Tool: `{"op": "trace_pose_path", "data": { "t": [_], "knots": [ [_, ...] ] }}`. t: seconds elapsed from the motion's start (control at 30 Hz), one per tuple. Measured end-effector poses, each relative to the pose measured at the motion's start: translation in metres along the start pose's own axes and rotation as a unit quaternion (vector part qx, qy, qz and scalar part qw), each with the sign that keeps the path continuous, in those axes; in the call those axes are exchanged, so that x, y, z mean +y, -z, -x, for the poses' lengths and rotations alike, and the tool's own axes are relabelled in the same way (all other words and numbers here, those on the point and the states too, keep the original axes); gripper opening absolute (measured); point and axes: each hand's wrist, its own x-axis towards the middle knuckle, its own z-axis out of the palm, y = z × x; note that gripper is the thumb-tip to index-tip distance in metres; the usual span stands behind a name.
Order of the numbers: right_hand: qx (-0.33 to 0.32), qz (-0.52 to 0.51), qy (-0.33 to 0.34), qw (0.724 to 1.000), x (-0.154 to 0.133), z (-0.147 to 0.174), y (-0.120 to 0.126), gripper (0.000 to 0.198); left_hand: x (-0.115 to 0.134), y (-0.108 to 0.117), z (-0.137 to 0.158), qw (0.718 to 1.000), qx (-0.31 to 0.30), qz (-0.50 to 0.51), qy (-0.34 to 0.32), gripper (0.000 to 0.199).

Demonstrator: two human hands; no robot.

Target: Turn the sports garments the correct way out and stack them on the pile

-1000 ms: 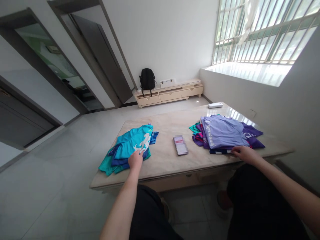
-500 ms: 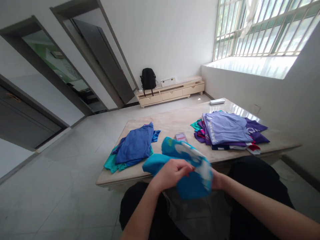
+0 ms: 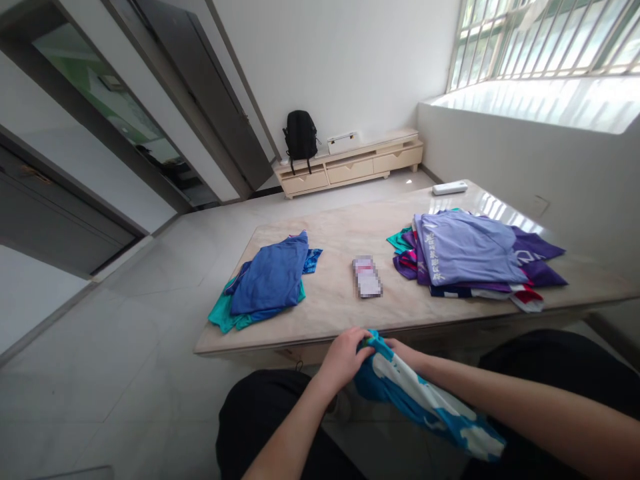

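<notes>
A blue-and-white patterned shirt [image 3: 425, 393] hangs bunched in front of the table's near edge, above my lap. My left hand [image 3: 347, 353] is closed on its upper end, thumb and fingers pinching the cloth. My right hand [image 3: 404, 353] grips the same end from the other side, its fingertips partly hidden behind the fabric. The loose part trails down to the right, below my right forearm. On the table to the left lies a stack of blue and teal clothes [image 3: 270, 273]. Another stack [image 3: 470, 247], with a lavender shirt on top and purple ones beneath, lies on the right.
Between the stacks, a blurred-out phone-like object [image 3: 367, 277] rests on the marble-look table [image 3: 330, 243]. A white oblong case [image 3: 450, 189] lies at the table's far right corner. Beyond stands a low cabinet [image 3: 350, 170] with a black backpack [image 3: 301, 135]. My knees are under the near edge.
The shirt has come off the table area toward my lap and now hangs down to the right. Both hands have moved together at its upper end. The phone-like object is now fully uncovered.
</notes>
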Motion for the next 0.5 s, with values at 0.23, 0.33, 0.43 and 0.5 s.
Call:
{"op": "trace_pose_path", "data": {
  "t": [0.23, 0.33, 0.43, 0.5],
  "knots": [
    [-0.025, 0.141, -0.049, 0.988, 0.012, 0.014, 0.011, 0.033, 0.013, 0.005, -0.005, 0.999, 0.02, -0.04, -0.008, 0.014],
    [-0.062, 0.327, -0.082, 0.94, 0.016, 0.02, 0.015, 0.036, 0.018, 0.009, -0.005, 0.996, 0.054, 0.0, -0.072, 0.018],
    [-0.051, 0.422, -0.118, 0.897, 0.024, 0.021, 0.02, 0.039, 0.021, 0.016, -0.002, 0.982, 0.104, 0.055, -0.146, 0.016],
    [-0.025, 0.419, -0.122, 0.899, 0.027, 0.018, 0.024, 0.029, 0.022, 0.02, 0.001, 0.976, 0.132, 0.086, -0.149, 0.011]
  ]
}}
